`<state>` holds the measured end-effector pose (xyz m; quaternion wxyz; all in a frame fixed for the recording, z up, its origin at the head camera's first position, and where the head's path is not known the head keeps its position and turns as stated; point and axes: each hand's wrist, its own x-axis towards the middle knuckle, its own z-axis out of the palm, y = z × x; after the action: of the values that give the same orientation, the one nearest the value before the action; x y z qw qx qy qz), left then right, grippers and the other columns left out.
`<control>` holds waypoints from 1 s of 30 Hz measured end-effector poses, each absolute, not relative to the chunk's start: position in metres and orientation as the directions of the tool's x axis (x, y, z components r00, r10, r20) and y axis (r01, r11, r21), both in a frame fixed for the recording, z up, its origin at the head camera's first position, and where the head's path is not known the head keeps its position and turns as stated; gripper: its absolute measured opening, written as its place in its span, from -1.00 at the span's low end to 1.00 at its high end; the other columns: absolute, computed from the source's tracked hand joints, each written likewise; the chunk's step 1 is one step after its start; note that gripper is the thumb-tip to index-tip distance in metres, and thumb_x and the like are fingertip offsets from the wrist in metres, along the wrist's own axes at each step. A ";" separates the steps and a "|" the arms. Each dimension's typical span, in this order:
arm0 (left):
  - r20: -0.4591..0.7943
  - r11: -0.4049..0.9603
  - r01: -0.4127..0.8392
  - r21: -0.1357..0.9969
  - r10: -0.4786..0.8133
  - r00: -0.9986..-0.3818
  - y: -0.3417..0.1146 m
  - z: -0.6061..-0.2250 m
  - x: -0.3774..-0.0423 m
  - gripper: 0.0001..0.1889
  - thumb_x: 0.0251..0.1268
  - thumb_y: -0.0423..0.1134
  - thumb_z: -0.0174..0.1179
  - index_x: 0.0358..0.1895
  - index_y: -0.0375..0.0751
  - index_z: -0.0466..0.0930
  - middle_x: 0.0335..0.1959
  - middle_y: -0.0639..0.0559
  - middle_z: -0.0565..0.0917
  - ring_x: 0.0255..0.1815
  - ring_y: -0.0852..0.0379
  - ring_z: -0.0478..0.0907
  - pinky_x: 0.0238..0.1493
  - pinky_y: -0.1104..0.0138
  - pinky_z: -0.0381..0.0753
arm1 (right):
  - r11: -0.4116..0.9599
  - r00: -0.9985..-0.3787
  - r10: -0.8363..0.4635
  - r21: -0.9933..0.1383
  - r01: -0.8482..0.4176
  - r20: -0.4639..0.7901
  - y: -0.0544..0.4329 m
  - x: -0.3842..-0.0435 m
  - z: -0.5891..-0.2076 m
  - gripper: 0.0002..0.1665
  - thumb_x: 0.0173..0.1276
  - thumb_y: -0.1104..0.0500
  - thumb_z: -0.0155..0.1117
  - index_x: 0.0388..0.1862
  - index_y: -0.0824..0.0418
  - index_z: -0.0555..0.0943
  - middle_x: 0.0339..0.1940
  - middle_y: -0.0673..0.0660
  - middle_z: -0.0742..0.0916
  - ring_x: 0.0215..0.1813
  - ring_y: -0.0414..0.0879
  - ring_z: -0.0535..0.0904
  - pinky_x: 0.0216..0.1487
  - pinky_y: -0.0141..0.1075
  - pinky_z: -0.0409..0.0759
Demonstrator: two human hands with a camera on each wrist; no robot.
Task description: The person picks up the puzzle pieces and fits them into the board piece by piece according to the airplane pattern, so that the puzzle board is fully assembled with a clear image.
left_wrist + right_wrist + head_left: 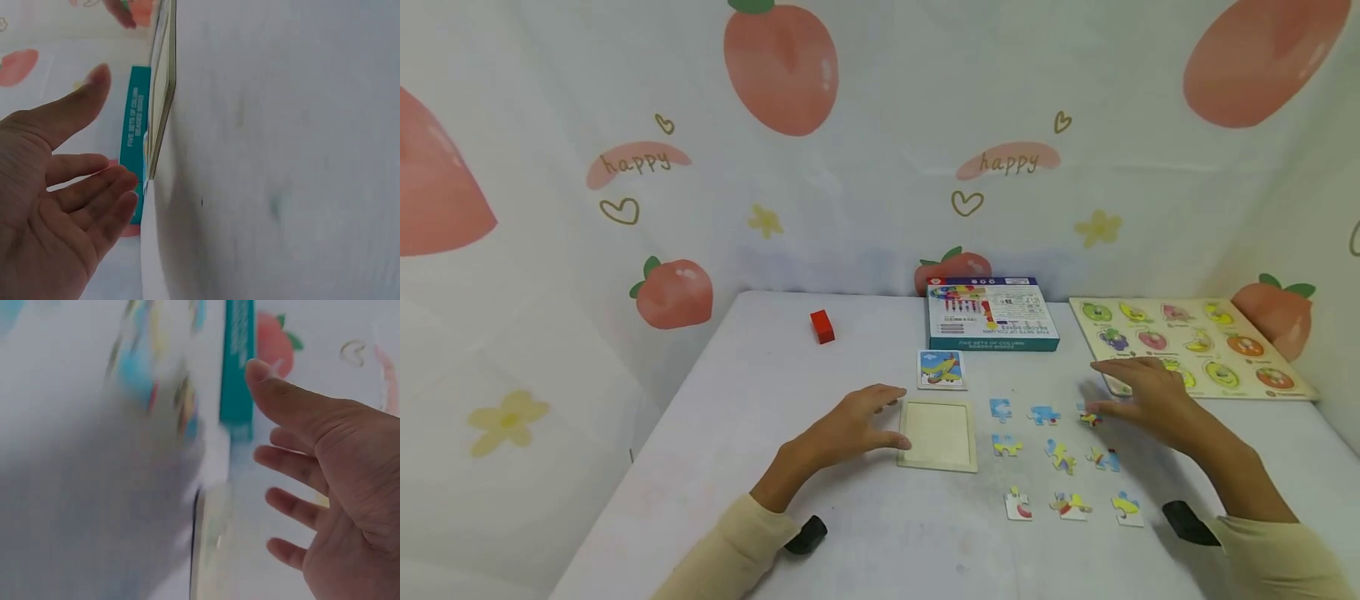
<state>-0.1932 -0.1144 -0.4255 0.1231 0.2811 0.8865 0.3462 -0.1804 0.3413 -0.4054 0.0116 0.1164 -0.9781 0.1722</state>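
My left hand [856,427] hovers at the left edge of a square wooden puzzle tray [936,435], thumb and fingers spread apart with nothing between them. Whether the thumb touches the tray's rim I cannot tell. To the tray's right lie several loose jigsaw pieces in rows, among them a blue one [1000,408] and a yellow and white one [1127,508]. Beside the upper right piece [1088,416] my right hand [1157,404] is held above the table, fingers parted and holding nothing. A picture card with a yellow airplane [941,368] lies behind the tray.
A flat teal-edged box [992,315] lies at the back of the white table [715,400]. Right of it is a wooden fruit puzzle board [1221,377], partly behind my right hand. A red block [822,327] sits at the back left. A peach-patterned cloth [865,200] hangs behind.
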 end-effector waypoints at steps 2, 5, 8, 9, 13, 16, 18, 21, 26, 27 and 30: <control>-0.038 0.596 0.411 0.690 0.597 -0.801 -0.111 -0.426 -0.192 -0.10 0.22 0.03 0.57 0.57 -0.25 0.39 0.51 -0.08 0.51 0.42 -0.04 0.52 0.45 0.04 0.51 | 0.891 -0.967 -0.249 -0.376 -0.252 0.058 0.327 -0.182 -0.404 -0.11 0.29 -0.17 0.59 0.42 0.33 0.58 0.37 0.50 0.61 0.38 0.46 0.33 0.22 0.44 0.29; -0.065 0.610 0.395 0.687 0.593 -0.803 -0.108 -0.428 -0.191 -0.05 0.18 0.00 0.60 0.58 -0.26 0.37 0.54 -0.08 0.49 0.49 -0.05 0.48 0.49 0.05 0.46 | 0.857 -0.956 -0.288 -0.430 -0.283 0.054 0.307 -0.185 -0.404 -0.18 0.29 -0.11 0.60 0.39 0.32 0.62 0.33 0.44 0.67 0.35 0.37 0.39 0.26 0.40 0.37; -0.092 0.630 0.373 0.681 0.579 -0.810 -0.106 -0.430 -0.190 -0.02 0.15 -0.02 0.63 0.59 -0.28 0.35 0.55 -0.09 0.48 0.56 -0.06 0.42 0.52 0.05 0.42 | 0.830 -0.946 -0.321 -0.470 -0.300 0.038 0.288 -0.189 -0.406 -0.27 0.32 -0.06 0.59 0.35 0.28 0.66 0.31 0.35 0.70 0.36 0.31 0.44 0.31 0.35 0.43; -0.101 0.636 0.367 0.679 0.576 -0.811 -0.106 -0.431 -0.190 -0.01 0.14 -0.03 0.63 0.60 -0.28 0.34 0.55 -0.09 0.47 0.57 -0.06 0.41 0.52 0.05 0.42 | 0.822 -0.943 -0.331 -0.481 -0.304 0.030 0.282 -0.190 -0.407 -0.31 0.33 -0.04 0.58 0.34 0.27 0.68 0.31 0.33 0.71 0.37 0.30 0.45 0.33 0.35 0.44; -0.109 0.642 0.369 0.672 0.579 -0.808 -0.107 -0.432 -0.189 0.00 0.13 -0.08 0.64 0.60 -0.28 0.32 0.56 -0.08 0.47 0.58 -0.06 0.40 0.53 0.04 0.41 | 0.808 -0.931 -0.364 -0.507 -0.302 -0.027 0.264 -0.195 -0.411 -0.40 0.34 -0.03 0.57 0.27 0.22 0.73 0.28 0.26 0.74 0.35 0.26 0.46 0.34 0.31 0.45; -0.106 0.638 0.378 0.671 0.588 -0.802 -0.107 -0.432 -0.189 0.01 0.12 -0.11 0.65 0.61 -0.29 0.30 0.57 -0.09 0.45 0.59 -0.06 0.38 0.54 0.05 0.39 | 0.800 -0.919 -0.392 -0.512 -0.314 -0.049 0.254 -0.198 -0.413 -0.44 0.33 -0.03 0.57 0.23 0.21 0.76 0.24 0.22 0.77 0.28 0.20 0.49 0.29 0.23 0.49; -0.105 0.636 0.385 0.669 0.594 -0.798 -0.107 -0.432 -0.190 0.02 0.12 -0.13 0.65 0.62 -0.29 0.28 0.59 -0.09 0.42 0.61 -0.06 0.35 0.56 0.05 0.36 | 0.797 -0.912 -0.406 -0.509 -0.327 -0.051 0.250 -0.200 -0.413 -0.45 0.32 -0.02 0.58 0.21 0.22 0.77 0.21 0.20 0.79 0.24 0.17 0.51 0.26 0.17 0.52; -0.105 0.637 0.390 0.665 0.597 -0.796 -0.108 -0.432 -0.191 0.03 0.13 -0.15 0.64 0.64 -0.30 0.25 0.62 -0.10 0.38 0.65 -0.07 0.30 0.58 0.04 0.32 | 0.792 -0.910 -0.413 -0.511 -0.334 -0.045 0.245 -0.202 -0.414 -0.47 0.32 0.00 0.58 0.18 0.24 0.78 0.17 0.17 0.80 0.20 0.13 0.52 0.22 0.09 0.52; -0.119 0.647 0.377 0.663 0.588 -0.800 -0.107 -0.432 -0.192 0.03 0.14 -0.17 0.64 0.64 -0.31 0.23 0.62 -0.12 0.37 0.65 -0.09 0.28 0.58 0.02 0.31 | 0.812 -0.919 -0.389 -0.494 -0.312 -0.061 0.241 -0.204 -0.418 -0.51 0.31 0.01 0.59 0.14 0.22 0.80 0.14 0.16 0.81 0.20 0.15 0.52 0.17 0.06 0.44; -0.123 0.650 0.373 0.662 0.585 -0.802 -0.107 -0.432 -0.191 0.03 0.14 -0.17 0.63 0.64 -0.31 0.23 0.62 -0.12 0.37 0.65 -0.10 0.28 0.58 0.02 0.31 | 0.819 -0.921 -0.385 -0.485 -0.308 -0.064 0.240 -0.204 -0.419 -0.52 0.31 0.01 0.59 0.13 0.21 0.81 0.13 0.16 0.81 0.21 0.16 0.52 0.15 0.07 0.41; -0.133 0.658 0.365 0.659 0.579 -0.805 -0.107 -0.431 -0.191 0.03 0.15 -0.18 0.63 0.65 -0.30 0.22 0.62 -0.12 0.37 0.65 -0.10 0.29 0.58 0.02 0.31 | 0.836 -0.926 -0.371 -0.459 -0.301 -0.069 0.238 -0.204 -0.420 -0.58 0.29 0.03 0.60 0.08 0.18 0.83 0.10 0.14 0.80 0.22 0.19 0.52 0.10 0.10 0.33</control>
<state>-0.1913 -0.1069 -0.4308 0.1680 0.2636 0.8947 0.3189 -0.2040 0.2381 -0.4200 -0.0780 0.1759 -0.9549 0.2261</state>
